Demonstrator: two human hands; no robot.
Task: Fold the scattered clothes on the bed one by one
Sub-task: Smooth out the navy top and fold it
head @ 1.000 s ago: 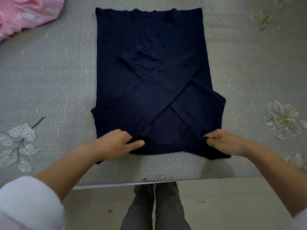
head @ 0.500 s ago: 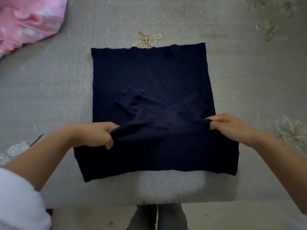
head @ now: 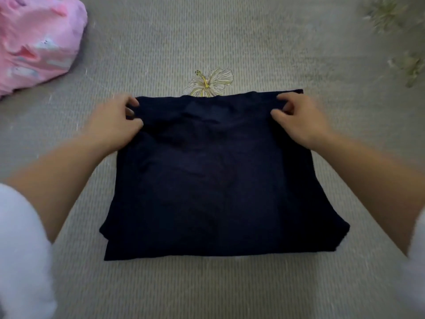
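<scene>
A dark navy garment (head: 213, 178) lies folded in half on the grey bed cover (head: 230, 284), forming a rough square in the middle of the view. My left hand (head: 115, 122) pinches the garment's far left corner between thumb and fingers. My right hand (head: 296, 119) pinches the far right corner the same way. Both hands hold the folded-over edge down at the far side. The crossed sleeves are hidden inside the fold.
A crumpled pink garment (head: 34, 44) sits at the far left of the bed. A printed yellow-white flower (head: 209, 82) shows on the cover just beyond the navy garment. Bare grey cover surrounds the fold on all sides.
Both hands carried the garment's near edge up and away, over the crossed sleeves, to the far edge. The garment now lies doubled. The view moved closer over the bed.
</scene>
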